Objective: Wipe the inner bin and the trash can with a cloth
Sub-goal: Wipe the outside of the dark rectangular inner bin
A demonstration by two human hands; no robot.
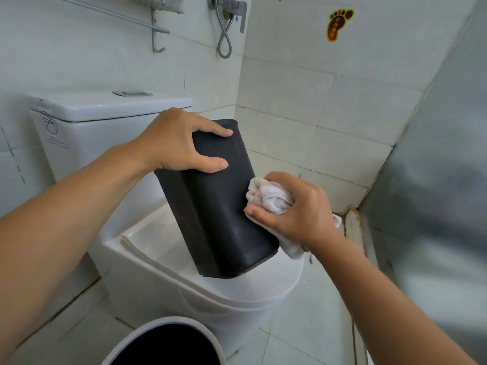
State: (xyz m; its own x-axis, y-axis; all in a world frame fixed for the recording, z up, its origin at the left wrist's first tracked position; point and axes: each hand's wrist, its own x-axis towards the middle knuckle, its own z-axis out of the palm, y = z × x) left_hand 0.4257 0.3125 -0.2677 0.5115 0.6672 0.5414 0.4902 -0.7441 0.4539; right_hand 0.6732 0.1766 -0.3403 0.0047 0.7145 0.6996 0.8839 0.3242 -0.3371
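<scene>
A black inner bin [218, 209] stands upside down and tilted, its rim resting on the closed toilet lid [237, 288]. My left hand [176, 143] grips the bin's upturned base, thumb on the near face. My right hand [295, 209] holds a crumpled white cloth [268, 197] against the bin's right side. The white trash can [168, 338], open with a dark inside, sits at the bottom of the view below the toilet.
The toilet cistern [105, 111] stands behind on the left. A shower hose [224, 35] and a towel rail [137, 22] hang on the tiled wall. A grey door panel [434, 180] closes off the right side. White tiled floor [316, 312] lies to the right of the toilet.
</scene>
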